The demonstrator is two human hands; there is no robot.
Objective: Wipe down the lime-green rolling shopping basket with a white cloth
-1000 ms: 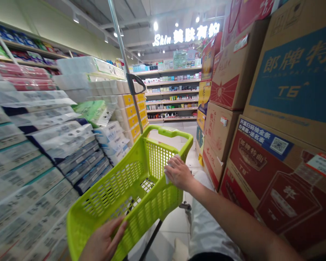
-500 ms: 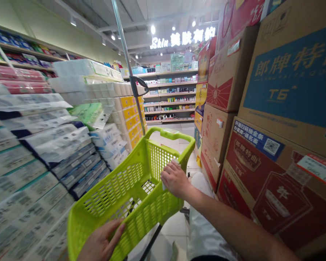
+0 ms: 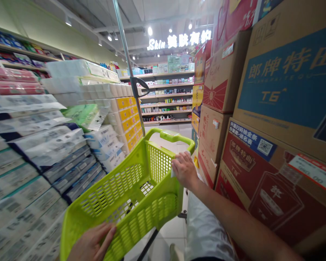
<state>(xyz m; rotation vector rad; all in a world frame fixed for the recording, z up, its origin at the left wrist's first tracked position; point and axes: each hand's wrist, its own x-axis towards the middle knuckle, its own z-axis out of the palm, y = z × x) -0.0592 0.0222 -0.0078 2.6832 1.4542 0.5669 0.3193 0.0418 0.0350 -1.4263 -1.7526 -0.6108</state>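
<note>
A lime green plastic shopping basket point(image 3: 119, 195) on a wheeled frame fills the lower middle, tilted toward me. My left hand point(image 3: 91, 243) grips its near rim at the bottom, fingers curled over the edge. My right hand point(image 3: 184, 169) presses a small white cloth point(image 3: 174, 171) against the basket's far right rim, fingers closed on it. The basket's metal pull pole with a dark handle point(image 3: 139, 86) rises above it. The basket looks empty inside.
Stacked packs of tissue and paper rolls point(image 3: 35, 145) line the left. Tall stacks of red and brown cartons point(image 3: 260, 119) crowd the right. A narrow tiled aisle point(image 3: 179, 130) leads to far shelves under a lit sign point(image 3: 179, 39).
My right hand with the cloth slid along the rim toward the far right corner. My left hand shifted a little left on the near rim. The view drifted slightly forward.
</note>
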